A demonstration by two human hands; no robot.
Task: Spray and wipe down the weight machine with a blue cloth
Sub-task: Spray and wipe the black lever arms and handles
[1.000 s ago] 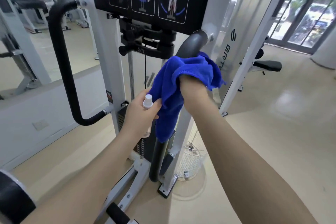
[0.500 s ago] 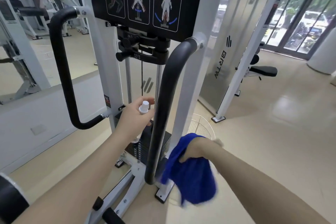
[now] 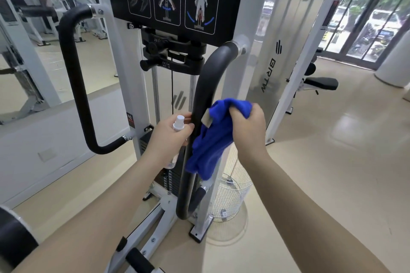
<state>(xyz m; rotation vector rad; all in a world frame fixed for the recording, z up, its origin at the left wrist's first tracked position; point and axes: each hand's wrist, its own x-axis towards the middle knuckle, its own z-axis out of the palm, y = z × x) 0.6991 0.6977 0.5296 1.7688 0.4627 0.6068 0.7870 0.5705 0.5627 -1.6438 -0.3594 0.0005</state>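
Blue cloth (image 3: 218,137) bunched in my right hand (image 3: 247,127), draped against the weight machine's (image 3: 124,73) black handle bar (image 3: 200,104). My left hand (image 3: 170,137) grips the spray bottle (image 3: 178,123) just beside that bar.

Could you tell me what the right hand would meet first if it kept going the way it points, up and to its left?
Probably the black handle bar; the blue cloth held by the right hand already looks to touch it.
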